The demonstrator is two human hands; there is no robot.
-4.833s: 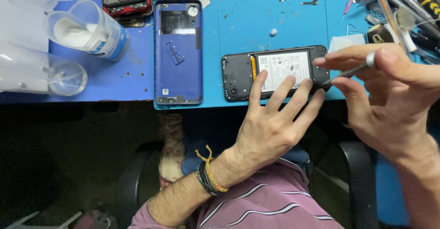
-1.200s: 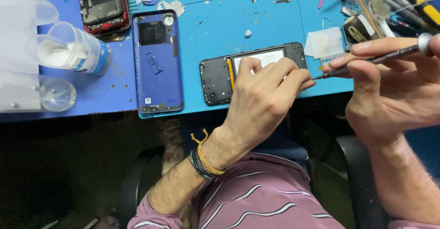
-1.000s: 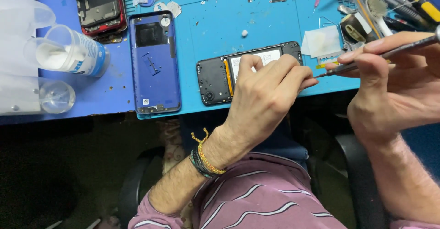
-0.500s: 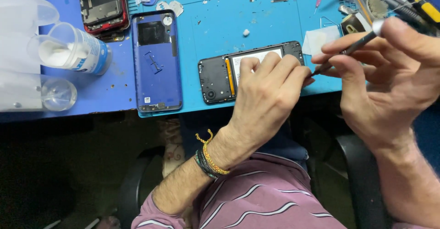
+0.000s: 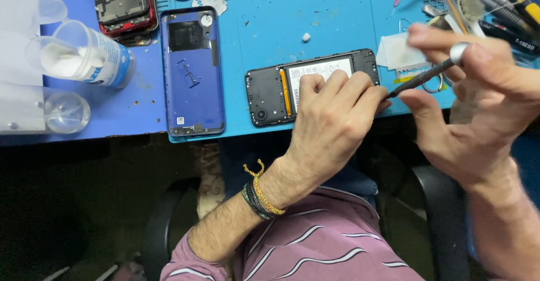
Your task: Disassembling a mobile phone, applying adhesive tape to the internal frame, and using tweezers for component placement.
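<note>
Blue mat [image 5: 337,22] holds one opened phone [image 5: 270,92] under the flat, ungripping left hand [image 5: 332,129]; right hand [image 5: 478,106] pinches one screwdriver [image 5: 422,78].

- left hand [image 5: 329,126] lies flat on the opened phone [image 5: 270,92], pinning it to the blue mat [image 5: 270,33]
- right hand [image 5: 472,106] pinches a thin screwdriver [image 5: 422,78], tip at the phone's right edge
- blue back cover [image 5: 191,73] sits just left

Blue work mat [image 5: 337,22] covers the desk from 10 to 2 o'clock, darker blue surface [image 5: 129,109] at 9; below its edge a dim floor [image 5: 67,213], a black chair [image 5: 163,225] at 6 o'clock, evenly lit overhead.
</note>
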